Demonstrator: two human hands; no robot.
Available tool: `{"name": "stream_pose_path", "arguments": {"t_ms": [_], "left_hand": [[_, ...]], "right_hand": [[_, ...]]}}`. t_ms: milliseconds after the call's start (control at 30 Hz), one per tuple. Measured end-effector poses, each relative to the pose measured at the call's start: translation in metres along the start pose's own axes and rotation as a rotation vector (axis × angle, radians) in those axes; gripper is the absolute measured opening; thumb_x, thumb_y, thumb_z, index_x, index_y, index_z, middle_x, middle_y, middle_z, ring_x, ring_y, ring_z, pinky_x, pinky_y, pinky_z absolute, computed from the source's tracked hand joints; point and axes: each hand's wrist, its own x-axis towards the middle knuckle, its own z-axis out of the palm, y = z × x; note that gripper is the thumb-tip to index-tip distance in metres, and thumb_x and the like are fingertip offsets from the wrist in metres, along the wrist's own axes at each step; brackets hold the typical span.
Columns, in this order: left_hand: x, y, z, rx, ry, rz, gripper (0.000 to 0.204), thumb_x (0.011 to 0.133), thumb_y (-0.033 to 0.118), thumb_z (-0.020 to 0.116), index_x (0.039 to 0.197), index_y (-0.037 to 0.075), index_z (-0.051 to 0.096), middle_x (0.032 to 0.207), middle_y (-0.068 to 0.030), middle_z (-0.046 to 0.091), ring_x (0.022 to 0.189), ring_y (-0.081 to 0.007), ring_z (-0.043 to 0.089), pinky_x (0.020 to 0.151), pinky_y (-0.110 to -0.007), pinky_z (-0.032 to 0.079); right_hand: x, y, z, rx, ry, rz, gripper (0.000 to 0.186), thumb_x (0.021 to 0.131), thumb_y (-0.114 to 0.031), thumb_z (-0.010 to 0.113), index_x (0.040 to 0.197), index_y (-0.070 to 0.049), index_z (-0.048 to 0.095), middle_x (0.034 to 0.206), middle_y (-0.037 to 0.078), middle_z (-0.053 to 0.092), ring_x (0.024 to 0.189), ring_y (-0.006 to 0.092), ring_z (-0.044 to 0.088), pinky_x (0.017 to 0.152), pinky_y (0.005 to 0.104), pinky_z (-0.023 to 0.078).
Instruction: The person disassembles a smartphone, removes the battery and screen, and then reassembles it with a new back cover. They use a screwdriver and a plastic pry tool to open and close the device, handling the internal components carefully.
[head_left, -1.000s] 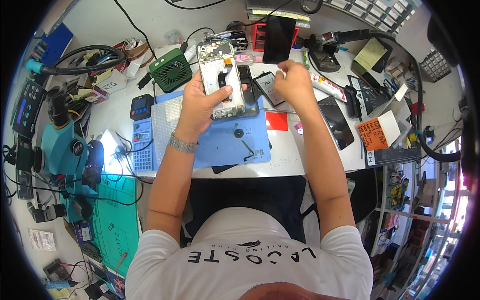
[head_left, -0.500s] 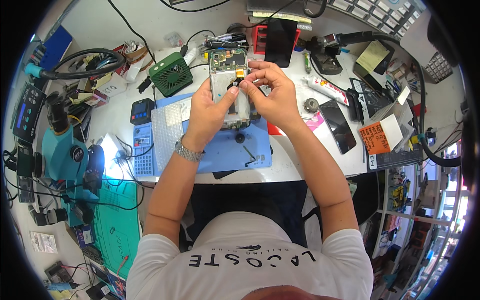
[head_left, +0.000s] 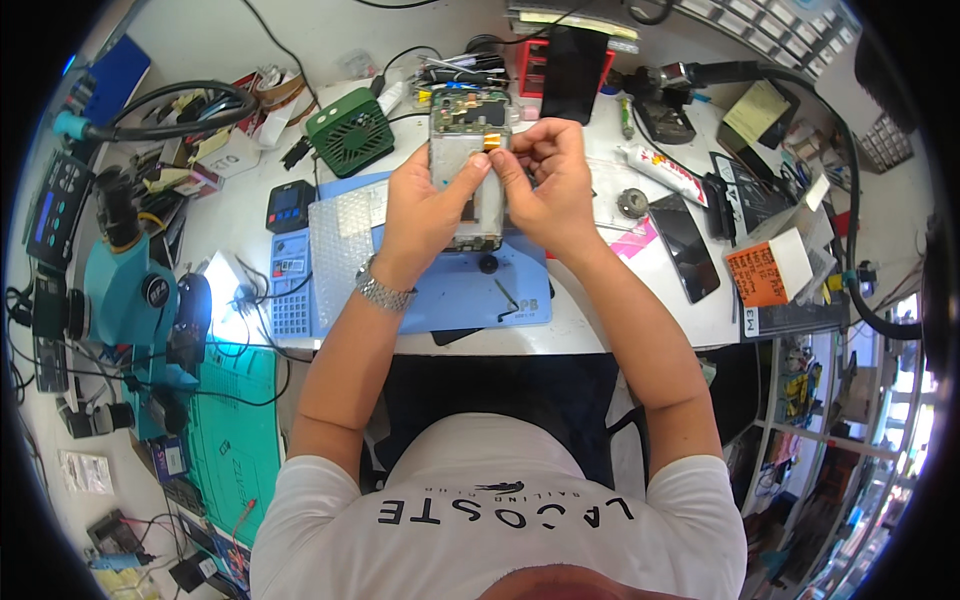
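Note:
An opened smartphone (head_left: 455,160) is held up above the blue work mat, its bare metal frame facing me and the green circuit board (head_left: 470,106) at its far end. My left hand (head_left: 425,208) is closed around the phone's left side, with the thumb lying across the frame. On the other side my right hand (head_left: 550,185) is closed at the phone's edge. Its thumb presses beside a small orange flex cable (head_left: 492,142), and its fingers curl at and behind the edge. Both thumb tips nearly meet, hiding what lies under them.
Under the phone lies the blue mat (head_left: 420,310), with bubble wrap (head_left: 340,245) on its left. A green fan (head_left: 350,132) stands behind it. To the right are a dark phone (head_left: 685,248), a white tube (head_left: 666,175) and an orange note (head_left: 755,274). A teal microscope (head_left: 135,300) stands left.
My right thumb has come down onto the frame and its fingers have curled in. A black piece seen between the thumbs is now covered. The whole view has shifted slightly.

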Motion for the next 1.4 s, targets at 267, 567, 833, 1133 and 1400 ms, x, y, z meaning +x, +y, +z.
{"name": "stream_pose_path", "arguments": {"t_ms": [267, 567, 833, 1133, 1400], "left_hand": [[0.005, -0.005, -0.008, 0.14, -0.013, 0.04, 0.031, 0.097, 0.015, 0.078, 0.12, -0.003, 0.066, 0.109, -0.0092, 0.075, 0.092, -0.0103, 0.07, 0.08, -0.027, 0.059], [0.005, -0.006, -0.004, 0.105, 0.027, 0.089, 0.032, 0.095, 0.015, 0.08, 0.116, -0.003, 0.063, 0.107, -0.0111, 0.075, 0.091, -0.0115, 0.071, 0.079, -0.028, 0.06], [0.004, -0.001, -0.006, 0.214, 0.065, 0.126, 0.028, 0.092, 0.015, 0.082, 0.111, -0.002, 0.069, 0.099, -0.0087, 0.077, 0.085, -0.0093, 0.071, 0.074, -0.027, 0.058], [0.001, 0.002, -0.005, 0.237, 0.052, 0.132, 0.028, 0.09, 0.015, 0.083, 0.11, -0.002, 0.072, 0.098, -0.0088, 0.078, 0.084, -0.0094, 0.071, 0.074, -0.027, 0.057], [0.001, 0.007, -0.008, 0.276, 0.016, 0.085, 0.026, 0.091, 0.01, 0.08, 0.112, -0.003, 0.071, 0.102, -0.0087, 0.077, 0.089, -0.0086, 0.07, 0.079, -0.025, 0.057]], "right_hand": [[0.004, -0.013, -0.006, -0.041, -0.091, 0.157, 0.048, 0.097, 0.003, 0.071, 0.136, 0.001, 0.043, 0.096, 0.008, 0.07, 0.088, 0.0108, 0.067, 0.082, 0.0256, 0.054], [0.003, -0.024, -0.005, 0.099, -0.085, 0.256, 0.028, 0.098, -0.001, 0.071, 0.124, 0.007, 0.063, 0.096, 0.006, 0.073, 0.085, 0.0076, 0.066, 0.078, 0.0244, 0.054], [0.008, -0.029, -0.011, 0.112, -0.118, 0.434, 0.018, 0.099, -0.01, 0.073, 0.11, 0.004, 0.068, 0.09, 0.005, 0.073, 0.076, 0.0059, 0.063, 0.068, 0.0217, 0.051], [0.01, -0.031, -0.012, 0.122, -0.122, 0.436, 0.016, 0.098, -0.011, 0.075, 0.103, 0.003, 0.069, 0.087, 0.004, 0.072, 0.074, 0.0061, 0.063, 0.067, 0.0211, 0.051], [0.009, -0.027, -0.014, 0.103, -0.154, 0.45, 0.016, 0.097, -0.009, 0.074, 0.104, 0.004, 0.068, 0.089, 0.006, 0.072, 0.077, 0.0067, 0.065, 0.069, 0.0217, 0.053]]}}
